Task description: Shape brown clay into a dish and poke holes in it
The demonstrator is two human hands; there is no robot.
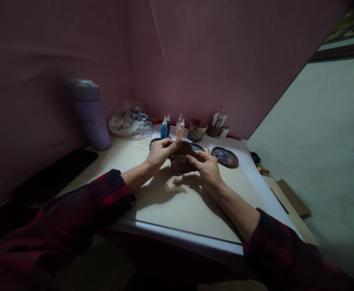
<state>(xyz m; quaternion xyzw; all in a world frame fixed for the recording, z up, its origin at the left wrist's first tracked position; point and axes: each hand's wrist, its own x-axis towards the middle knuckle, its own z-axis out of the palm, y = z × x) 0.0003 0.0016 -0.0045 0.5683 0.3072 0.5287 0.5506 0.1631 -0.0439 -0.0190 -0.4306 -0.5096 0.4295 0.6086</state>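
Note:
Above the middle of the table, a flat piece of brown clay (181, 161) is held between both hands. My left hand (162, 153) pinches its upper left edge, thumb on top. My right hand (206, 166) grips its right side, with the thumb pressed on the near face and the fingers behind. Just past the clay lie brown-rimmed dishes with coloured insides; one blue one (197, 148) is partly hidden by the clay. Another dish, speckled blue and purple (224, 157), sits to the right of my right hand. A third peeks out behind my left hand.
Small squeeze bottles, one blue (164, 130) and one orange (180, 131), stand behind the dishes. Farther right are a jar (197, 131) and a holder of pens (215, 130). At left are a purple tumbler (92, 117), a crumpled plastic bag (131, 123) and a dark flat slab (55, 171).

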